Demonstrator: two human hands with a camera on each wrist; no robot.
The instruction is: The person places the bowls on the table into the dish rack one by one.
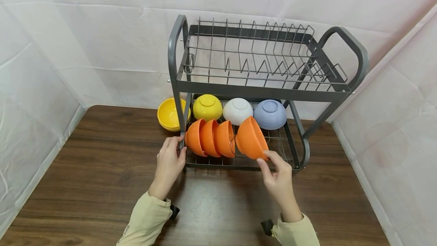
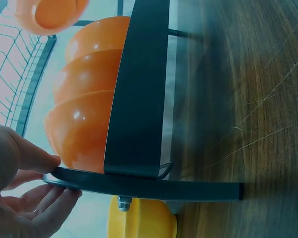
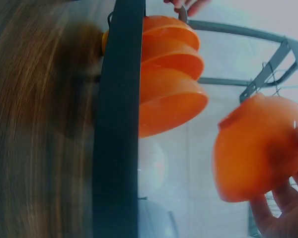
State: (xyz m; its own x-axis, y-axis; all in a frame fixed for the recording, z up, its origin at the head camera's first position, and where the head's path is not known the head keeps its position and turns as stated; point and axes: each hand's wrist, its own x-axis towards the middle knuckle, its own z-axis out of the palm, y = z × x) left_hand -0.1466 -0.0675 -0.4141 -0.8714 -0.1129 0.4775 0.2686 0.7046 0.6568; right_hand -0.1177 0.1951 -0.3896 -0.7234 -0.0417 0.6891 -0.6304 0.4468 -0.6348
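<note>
My right hand (image 1: 278,175) pinches an orange bowl (image 1: 252,138) by its rim, thumb on one side and fingers on the other. The bowl is tilted, just right of three orange bowls (image 1: 225,139) that stand on edge in a row along the lower tier's front. In the right wrist view the held bowl (image 3: 260,148) is apart from that row. My left hand (image 1: 169,160) grips the left front side of the dark grey dish rack (image 1: 232,88), beside the leftmost orange bowl. The left wrist view shows thumb and fingers around the rack's flat bar (image 2: 139,186).
Behind the orange bowls sit upturned yellow (image 1: 207,107), white (image 1: 238,111) and lavender (image 1: 270,114) bowls. Yellow bowls (image 1: 168,115) are stacked on the wooden table (image 1: 112,162) left of the rack. The wire upper tier (image 1: 252,54) overhangs the lower one. White sheeting (image 1: 102,41) surrounds the table.
</note>
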